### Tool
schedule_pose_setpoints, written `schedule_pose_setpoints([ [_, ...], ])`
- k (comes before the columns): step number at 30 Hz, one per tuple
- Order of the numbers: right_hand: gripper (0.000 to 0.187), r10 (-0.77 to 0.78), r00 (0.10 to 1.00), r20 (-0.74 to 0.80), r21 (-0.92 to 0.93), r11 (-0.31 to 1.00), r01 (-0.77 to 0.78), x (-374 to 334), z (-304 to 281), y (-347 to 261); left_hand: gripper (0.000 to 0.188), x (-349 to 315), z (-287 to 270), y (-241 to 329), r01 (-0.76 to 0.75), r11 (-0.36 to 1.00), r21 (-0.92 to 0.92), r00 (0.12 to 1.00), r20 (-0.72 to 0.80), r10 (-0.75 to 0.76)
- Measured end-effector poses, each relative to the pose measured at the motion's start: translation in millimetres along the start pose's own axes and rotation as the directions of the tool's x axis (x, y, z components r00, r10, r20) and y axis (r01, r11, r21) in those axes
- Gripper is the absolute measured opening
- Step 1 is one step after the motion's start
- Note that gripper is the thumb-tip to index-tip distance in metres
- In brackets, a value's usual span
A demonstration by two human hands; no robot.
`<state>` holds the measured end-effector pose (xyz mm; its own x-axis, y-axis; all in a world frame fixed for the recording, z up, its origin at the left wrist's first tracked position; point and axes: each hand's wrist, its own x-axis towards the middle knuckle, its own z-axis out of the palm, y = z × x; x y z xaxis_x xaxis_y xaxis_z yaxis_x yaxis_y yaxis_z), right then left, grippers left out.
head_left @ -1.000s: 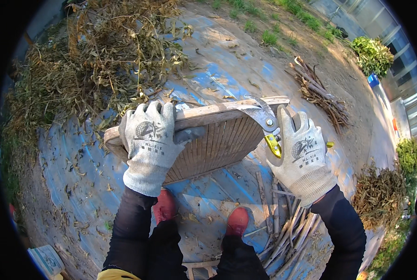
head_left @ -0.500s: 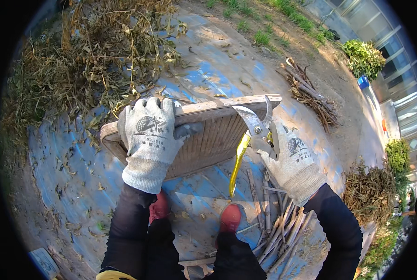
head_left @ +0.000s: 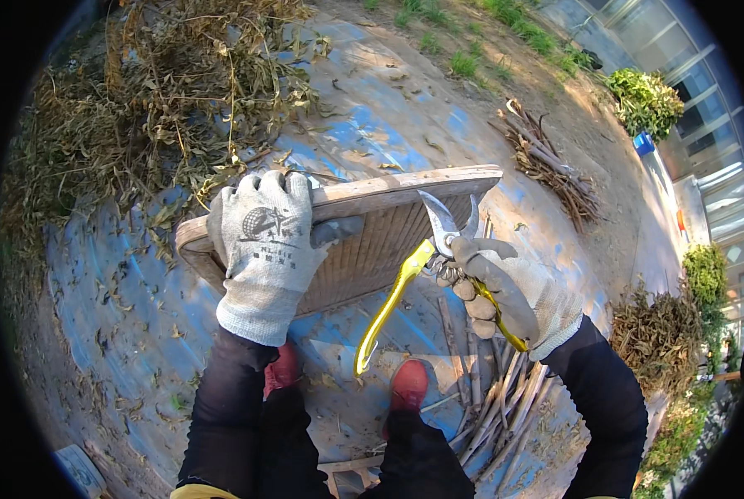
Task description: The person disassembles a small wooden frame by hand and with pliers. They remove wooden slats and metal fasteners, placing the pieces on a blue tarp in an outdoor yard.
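Observation:
My gloved left hand (head_left: 268,233) grips the near top edge of a wooden slatted piece (head_left: 397,191), its thumb pressed against the inner side; the fingers curl over the rim. In my gloved right hand (head_left: 497,287) is a pair of pruning shears (head_left: 444,235) with yellow handles. Their blades are spread and point up, close to the right part of the wooden edge. One yellow handle lies in my right palm, while the other swings free toward the lower left. Nothing shows between the blades.
Dried leafy stalks (head_left: 156,116) are heaped at the far left. A bundle of sticks (head_left: 551,162) lies at the far right, and cut sticks (head_left: 509,407) lie by my right shoe (head_left: 410,384). Below is a dusty blue ground sheet (head_left: 122,299). Dry brush (head_left: 655,333) stands at the right.
My right hand has turned over, so its fingertips now show around the handle. The shears have tilted, with the loose handle swung lower left. My left hand stays on the wooden edge.

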<state>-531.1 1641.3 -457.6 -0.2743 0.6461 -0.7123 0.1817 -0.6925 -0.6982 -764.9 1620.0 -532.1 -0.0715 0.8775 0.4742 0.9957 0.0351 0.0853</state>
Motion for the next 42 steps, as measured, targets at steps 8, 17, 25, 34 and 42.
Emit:
schedule_pose_setpoints([
  [8, 0.037, 0.088, 0.995, 0.045, -0.011, 0.996, -0.088, -4.7, 1.9, -7.9, 0.058, -1.5, 0.3, 3.5, -0.010, 1.000, 0.013, 1.000, -0.014, 0.011],
  [17, 0.039, 0.103, 0.989, 0.103, -0.014, 0.995, -0.102, -3.4, 1.0, -13.6, 0.058, -2.3, -2.9, 3.0, 0.001, 0.999, 0.045, 0.999, 0.041, -0.003],
  [25, 0.036, 0.162, 0.979, 0.122, 0.037, 0.985, -0.168, -4.3, -0.5, -23.5, 0.059, -3.7, -4.2, 3.8, -0.001, 0.999, 0.053, 0.999, 0.053, -0.002],
  [34, 0.040, 0.155, 0.979, 0.132, -0.022, 0.988, -0.153, 2.0, 4.4, -30.0, 0.062, -7.5, -1.0, 2.8, -0.068, 0.995, 0.068, 0.997, -0.025, 0.070],
  [42, 0.048, -0.149, 0.987, 0.059, 0.236, 0.963, 0.131, 20.2, 26.3, 23.1, 0.055, -10.4, 4.1, -6.3, -0.084, 0.996, 0.044, 0.996, -0.034, 0.085],
])
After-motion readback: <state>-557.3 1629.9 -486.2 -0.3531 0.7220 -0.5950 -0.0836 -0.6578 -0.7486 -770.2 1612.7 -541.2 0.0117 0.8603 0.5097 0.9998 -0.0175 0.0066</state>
